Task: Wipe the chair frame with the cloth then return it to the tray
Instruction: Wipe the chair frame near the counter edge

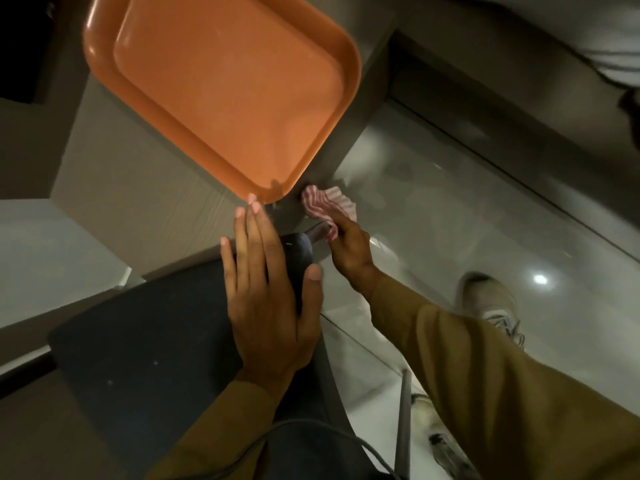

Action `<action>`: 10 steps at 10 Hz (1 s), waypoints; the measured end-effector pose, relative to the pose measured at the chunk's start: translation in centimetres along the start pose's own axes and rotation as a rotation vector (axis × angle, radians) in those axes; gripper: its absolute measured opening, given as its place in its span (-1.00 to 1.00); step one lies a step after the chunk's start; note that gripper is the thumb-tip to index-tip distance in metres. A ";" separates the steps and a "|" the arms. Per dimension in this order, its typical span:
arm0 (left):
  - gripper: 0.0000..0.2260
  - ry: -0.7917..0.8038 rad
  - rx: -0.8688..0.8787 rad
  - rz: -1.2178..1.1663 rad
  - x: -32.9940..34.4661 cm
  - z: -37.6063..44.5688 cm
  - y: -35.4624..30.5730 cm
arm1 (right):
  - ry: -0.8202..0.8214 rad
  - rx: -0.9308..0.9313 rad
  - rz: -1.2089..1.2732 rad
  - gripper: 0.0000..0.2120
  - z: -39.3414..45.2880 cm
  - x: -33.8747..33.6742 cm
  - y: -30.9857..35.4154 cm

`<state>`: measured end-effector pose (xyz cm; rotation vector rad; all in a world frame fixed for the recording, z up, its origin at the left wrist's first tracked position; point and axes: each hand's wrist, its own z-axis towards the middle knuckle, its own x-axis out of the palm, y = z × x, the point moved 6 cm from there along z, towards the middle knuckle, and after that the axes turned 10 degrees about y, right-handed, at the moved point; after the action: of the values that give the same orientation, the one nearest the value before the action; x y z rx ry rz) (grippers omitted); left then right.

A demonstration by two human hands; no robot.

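Note:
My right hand [349, 251] grips a red-and-white striped cloth [327, 204] and presses it against the front corner of the chair frame [313, 235], just below the table edge. My left hand [268, 289] lies flat, fingers spread, on the dark chair seat [145, 344], its fingertips reaching near the tray's corner. The orange tray [104, 50] sits on the grey table top and holds nothing; its near corner hangs over the table edge above the cloth.
A grey table [138, 202] stands under the tray. Glossy floor tiles [485, 220] spread to the right, with my shoe [491, 303] on them. A thin metal chair leg [403, 420] shows at the bottom. A dark cable [277, 427] crosses the seat's lower edge.

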<state>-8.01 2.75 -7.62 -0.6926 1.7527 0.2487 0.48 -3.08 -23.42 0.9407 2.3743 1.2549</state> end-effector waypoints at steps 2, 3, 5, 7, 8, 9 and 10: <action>-0.24 0.007 -0.015 0.045 -0.7 -0.6 0.1 | -0.012 -0.074 0.109 -0.62 -8.3 1.4 3.9; -0.23 0.012 -0.021 0.033 -1.0 -0.5 -0.3 | 0.018 -0.116 0.035 -0.62 -7.4 0.7 4.0; -0.22 -0.009 -0.015 -0.009 -1.1 -0.4 -0.3 | -0.002 -0.014 -0.009 -0.56 -1.2 0.4 -0.6; -0.25 -0.035 0.002 -0.002 -0.6 -0.2 0.2 | -0.036 0.173 0.051 -0.59 2.4 1.2 -3.9; -0.23 -0.012 -0.010 0.000 -0.4 -0.4 0.2 | -0.048 0.171 0.064 -0.67 0.4 0.8 -2.6; -0.21 0.008 -0.017 -0.002 -0.6 -0.5 0.1 | -0.006 0.045 0.081 -0.61 -5.1 1.5 0.1; -0.20 0.019 -0.026 0.029 -0.8 -0.4 -0.1 | 0.010 -0.102 0.123 -0.62 -9.3 1.8 3.1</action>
<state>-8.17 2.77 -6.73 -0.6908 1.7817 0.2858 -4.48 -6.39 -15.46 1.0648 2.2651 1.4147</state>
